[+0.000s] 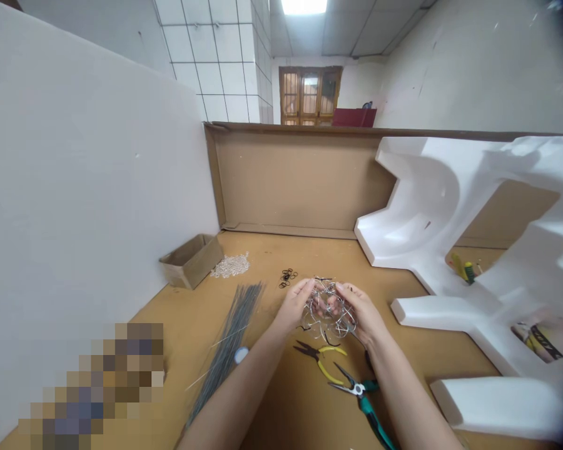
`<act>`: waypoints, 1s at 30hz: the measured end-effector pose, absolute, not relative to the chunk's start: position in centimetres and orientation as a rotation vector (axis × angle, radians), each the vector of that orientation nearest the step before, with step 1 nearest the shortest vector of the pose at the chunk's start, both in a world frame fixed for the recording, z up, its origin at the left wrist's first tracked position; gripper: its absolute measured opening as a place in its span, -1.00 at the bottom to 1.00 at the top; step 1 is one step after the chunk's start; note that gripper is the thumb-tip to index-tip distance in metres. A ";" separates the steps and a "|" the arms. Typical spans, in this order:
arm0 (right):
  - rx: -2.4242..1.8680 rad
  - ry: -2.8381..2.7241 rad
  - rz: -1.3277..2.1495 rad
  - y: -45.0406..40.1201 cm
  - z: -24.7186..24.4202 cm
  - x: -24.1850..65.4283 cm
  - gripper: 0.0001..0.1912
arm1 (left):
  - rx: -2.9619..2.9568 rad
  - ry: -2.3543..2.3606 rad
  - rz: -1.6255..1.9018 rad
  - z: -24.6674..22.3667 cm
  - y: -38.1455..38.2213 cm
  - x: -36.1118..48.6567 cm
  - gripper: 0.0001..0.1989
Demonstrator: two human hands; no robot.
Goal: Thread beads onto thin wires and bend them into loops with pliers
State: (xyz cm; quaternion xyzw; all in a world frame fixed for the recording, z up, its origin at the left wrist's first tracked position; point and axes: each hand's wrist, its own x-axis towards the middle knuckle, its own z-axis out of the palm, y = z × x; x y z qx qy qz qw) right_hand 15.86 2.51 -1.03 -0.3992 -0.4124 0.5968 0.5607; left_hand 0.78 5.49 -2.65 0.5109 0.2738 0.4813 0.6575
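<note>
Between my two hands is a tangled, roughly round piece of shiny wire (329, 315), with a few black bits on it. My left hand (300, 301) grips its left side, thumb on top. My right hand (359, 307) grips the right side, fingers curled partly behind the wire. Just below the wirework lie yellow-handled pliers (316, 353) and green-handled long-nose pliers (359, 390). Small black rings (288, 275) lie beyond my left hand. Left of my left forearm is a bundle of straight grey wires (229, 344), beside a small white round object (241, 355).
An open cardboard box (192, 259) stands at the left beside a pile of small clear pieces (231, 265). White moulded foam (422, 309) stands along the right. A cardboard wall (300, 181) closes the table's back, and a pale panel (94, 162) rises at the left.
</note>
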 end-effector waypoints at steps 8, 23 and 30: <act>-1.194 -1.186 1.067 2.8 -0.6 16.4 -0.66 | 1.016 0.580 1.056 -2.1 5.6 0.5 -0.71; -1.179 -1.206 1.293 2.8 -1.1 16.6 -0.65 | 1.010 0.643 1.125 -2.5 5.8 0.5 -0.70; -1.171 -1.168 1.209 3.0 -1.4 15.9 -0.65 | 1.124 0.740 1.186 -2.8 5.8 1.1 -0.63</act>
